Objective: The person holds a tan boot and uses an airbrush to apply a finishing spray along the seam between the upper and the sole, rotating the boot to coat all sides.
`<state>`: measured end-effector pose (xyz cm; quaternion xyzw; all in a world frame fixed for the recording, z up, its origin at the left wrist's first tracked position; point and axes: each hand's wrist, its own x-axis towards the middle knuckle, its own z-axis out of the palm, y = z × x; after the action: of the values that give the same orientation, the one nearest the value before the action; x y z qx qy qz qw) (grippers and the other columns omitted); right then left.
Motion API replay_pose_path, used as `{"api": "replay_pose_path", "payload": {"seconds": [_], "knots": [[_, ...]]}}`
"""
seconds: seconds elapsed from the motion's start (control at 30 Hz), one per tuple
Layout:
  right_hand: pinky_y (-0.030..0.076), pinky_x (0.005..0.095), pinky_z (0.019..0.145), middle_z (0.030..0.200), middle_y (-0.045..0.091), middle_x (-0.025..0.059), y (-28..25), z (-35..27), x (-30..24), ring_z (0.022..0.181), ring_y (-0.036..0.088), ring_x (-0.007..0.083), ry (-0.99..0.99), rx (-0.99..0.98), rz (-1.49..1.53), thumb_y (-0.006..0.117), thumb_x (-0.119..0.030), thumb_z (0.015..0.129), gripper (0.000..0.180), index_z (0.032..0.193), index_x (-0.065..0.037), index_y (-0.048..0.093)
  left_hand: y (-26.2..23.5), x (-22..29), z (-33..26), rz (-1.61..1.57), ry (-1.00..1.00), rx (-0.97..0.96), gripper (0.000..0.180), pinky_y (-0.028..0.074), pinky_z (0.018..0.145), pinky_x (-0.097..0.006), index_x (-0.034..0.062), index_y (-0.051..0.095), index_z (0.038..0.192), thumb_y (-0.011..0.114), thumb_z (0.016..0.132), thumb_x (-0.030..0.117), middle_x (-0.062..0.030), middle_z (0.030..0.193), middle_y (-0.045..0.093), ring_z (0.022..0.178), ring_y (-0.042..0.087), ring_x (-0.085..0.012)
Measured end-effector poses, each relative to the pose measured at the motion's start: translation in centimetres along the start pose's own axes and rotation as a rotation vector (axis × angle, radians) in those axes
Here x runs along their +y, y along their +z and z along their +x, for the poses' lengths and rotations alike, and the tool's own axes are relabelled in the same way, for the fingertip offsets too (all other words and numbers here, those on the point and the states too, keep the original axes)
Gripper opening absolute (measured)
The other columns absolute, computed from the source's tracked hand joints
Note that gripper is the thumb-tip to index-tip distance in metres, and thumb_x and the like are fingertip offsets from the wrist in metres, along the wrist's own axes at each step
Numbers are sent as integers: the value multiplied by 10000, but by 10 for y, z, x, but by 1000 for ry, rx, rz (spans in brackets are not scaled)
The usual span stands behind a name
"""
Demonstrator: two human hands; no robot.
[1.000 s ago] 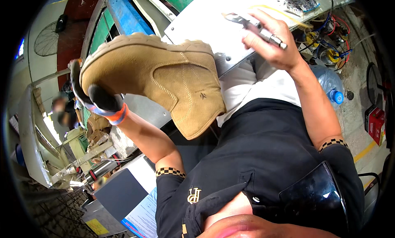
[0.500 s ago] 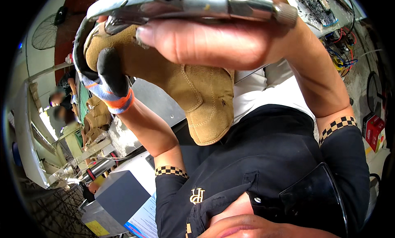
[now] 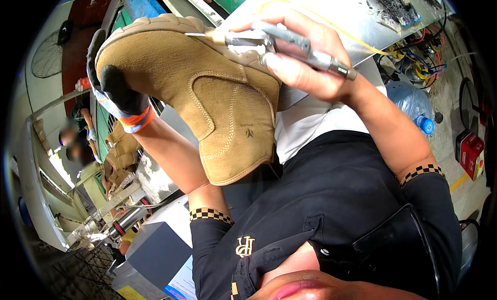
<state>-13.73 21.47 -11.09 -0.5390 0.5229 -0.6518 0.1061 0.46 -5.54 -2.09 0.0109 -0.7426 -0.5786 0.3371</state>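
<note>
One tan boot (image 3: 176, 93) at ten o'clock bears one dark mark (image 3: 249, 133); one gold monogram (image 3: 245, 246) adorns the black shirt (image 3: 321, 196) at six o'clock. The gloved left hand (image 3: 121, 93) clasps the boot's toe; the right hand (image 3: 316, 64) grips one metal tool (image 3: 282, 37) toward one o'clock.

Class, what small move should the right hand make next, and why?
Probably ease the tip of the tool along the edge of the sole: the right hand holds it near the line where sole meets boot, and the gloved left hand grips the toe.
</note>
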Motion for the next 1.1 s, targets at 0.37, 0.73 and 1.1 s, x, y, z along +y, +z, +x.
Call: {"api": "replay_pose_path", "payload": {"seconds": [0.37,0.73,1.1], "knots": [[465,316,824,1013,628,121,21,-64,10,896,587,196,166,86,234,563,-130,805,442,1223,11,577,90,7,-53,-13,-355,323,716,364,1101,-465,69,344,1450,478,932,545,-160,1399,465,1277,474,-309],[453,273,774,1005,629,91,19,-95,5,844,554,134,362,121,343,559,-133,826,438,1242,8,562,82,-10,-60,82,-385,572,761,341,1120,-504,100,335,1476,482,912,590,-154,1448,431,1323,433,-331],[407,242,661,895,559,32,42,-91,1,734,480,75,491,175,490,561,-88,860,394,1240,11,535,-1,-16,-155,149,-630,706,711,332,1130,-518,98,342,1481,472,945,547,-155,1475,414,1352,408,-337]]}}
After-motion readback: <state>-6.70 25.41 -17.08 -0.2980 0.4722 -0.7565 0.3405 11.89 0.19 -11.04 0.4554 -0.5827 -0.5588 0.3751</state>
